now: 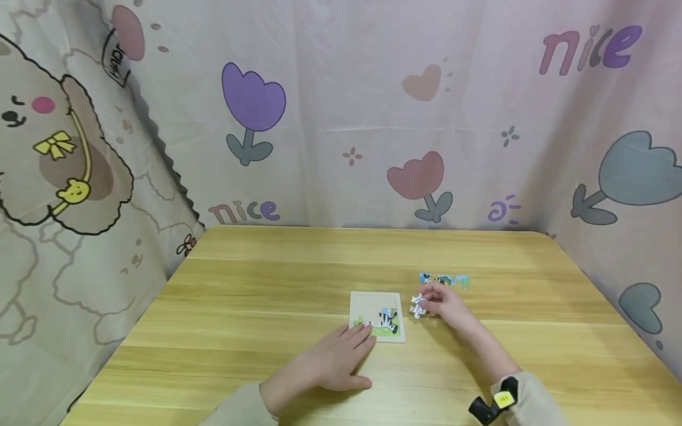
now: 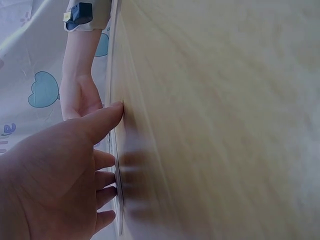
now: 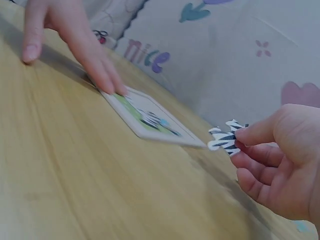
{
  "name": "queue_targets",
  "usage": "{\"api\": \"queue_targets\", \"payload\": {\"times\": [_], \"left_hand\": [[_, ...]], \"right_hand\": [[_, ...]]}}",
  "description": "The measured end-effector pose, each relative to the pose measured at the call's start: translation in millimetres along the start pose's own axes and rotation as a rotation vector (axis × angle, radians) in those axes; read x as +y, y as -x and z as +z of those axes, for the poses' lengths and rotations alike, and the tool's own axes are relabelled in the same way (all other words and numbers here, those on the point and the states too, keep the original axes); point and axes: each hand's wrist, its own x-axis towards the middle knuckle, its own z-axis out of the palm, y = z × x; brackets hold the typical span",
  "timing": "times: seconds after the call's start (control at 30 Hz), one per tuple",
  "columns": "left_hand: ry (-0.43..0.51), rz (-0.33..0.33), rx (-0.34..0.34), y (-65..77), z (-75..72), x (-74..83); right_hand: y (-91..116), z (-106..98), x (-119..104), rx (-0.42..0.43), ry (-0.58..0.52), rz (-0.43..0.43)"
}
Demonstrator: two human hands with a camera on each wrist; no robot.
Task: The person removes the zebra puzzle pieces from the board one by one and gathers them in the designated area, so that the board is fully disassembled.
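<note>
Currently pinching, with the right hand (image 1: pixel 446 306), a small white jigsaw piece with black zebra stripes (image 3: pixel 220 141) between thumb and fingers. Holding it just beside the right edge of a pale, nearly square puzzle board (image 1: pixel 367 303), apart from the frame and lifted over the light yellow-brown, wood-grained tabletop (image 1: pixel 266 254).

Resting the fingertips of the left hand (image 1: pixel 343 358) on the board's near left part, with fingers extended and gripping nothing, and with the thumb spread well out to the side over the wood. Inside the frame, towards the lower right, part of a zebra picture (image 1: pixel 391 321) with green grass; above and to the left of it, plain pale backing.

Beyond the right hand, a short row of multicoloured loose pieces (image 1: pixel 459 281), partly covered by the fingers in the head view. At the right wrist, a black device with a yellow label (image 1: pixel 485 410). Behind the far edge, pale printed fabric (image 1: pixel 341 89) with tulips, hearts and "nice".
</note>
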Motion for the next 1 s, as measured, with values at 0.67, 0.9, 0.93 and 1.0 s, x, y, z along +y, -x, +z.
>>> {"api": "queue_targets", "payload": {"times": [0.67,0.9,0.93,1.0], "left_hand": [[0.002,0.001,0.020,1.5,2.6,-0.8],[0.003,0.001,0.014,1.3,2.2,-0.5],[0.001,0.001,0.015,1.2,2.5,-0.6],[-0.001,0.001,0.017,0.9,3.0,-0.8]], "right_hand": [[1,-54,16,0.235,0.268,0.171],[-4,-54,20,0.280,0.402,0.122],[-4,-53,19,0.281,0.432,0.117],[-5,-52,19,0.280,0.492,0.111]]}}
